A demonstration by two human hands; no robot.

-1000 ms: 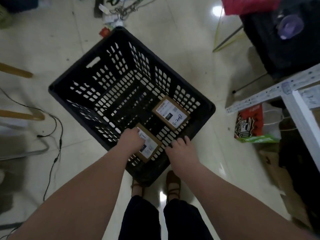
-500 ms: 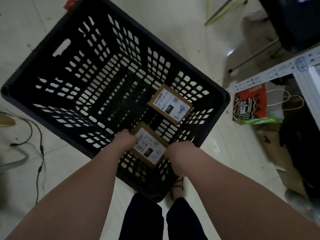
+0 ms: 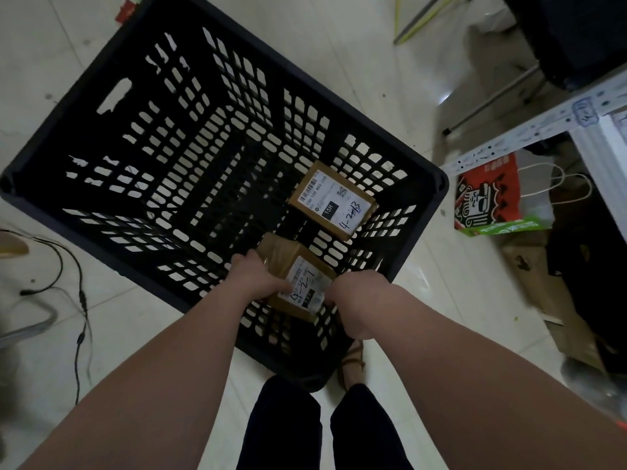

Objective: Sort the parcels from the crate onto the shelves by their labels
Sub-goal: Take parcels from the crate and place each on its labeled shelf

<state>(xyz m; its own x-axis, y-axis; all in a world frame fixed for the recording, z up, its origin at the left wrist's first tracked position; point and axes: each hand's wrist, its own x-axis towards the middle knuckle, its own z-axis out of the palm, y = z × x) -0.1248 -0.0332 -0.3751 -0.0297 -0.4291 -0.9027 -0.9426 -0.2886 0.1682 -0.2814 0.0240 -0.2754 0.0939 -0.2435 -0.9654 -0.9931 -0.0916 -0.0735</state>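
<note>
A black slatted plastic crate (image 3: 112, 212) stands on the floor in front of me. Two brown cardboard parcels with white labels are inside it. The near parcel (image 3: 302, 283) is tilted up off the crate bottom; its label carries handwritten digits. My left hand (image 3: 258, 278) grips its left side with the thumb on the label. My right hand (image 3: 356, 296) grips its right side, fingers curled under and hidden. The far parcel (image 3: 334, 200) lies flat near the crate's right wall, with "4-2" handwriting on its label.
A white perforated metal shelf frame (image 3: 529, 130) stands at the right, with a red and green paper bag (image 3: 488, 198) and flattened cardboard (image 3: 543, 283) beneath it. Black cables (image 3: 81, 300) trail over the floor at the left. My legs and shoes are below the crate.
My right hand came off the crate rim and closed on the near parcel's right side. Both hands have tipped and raised that parcel. The camera has moved in closer over the crate.
</note>
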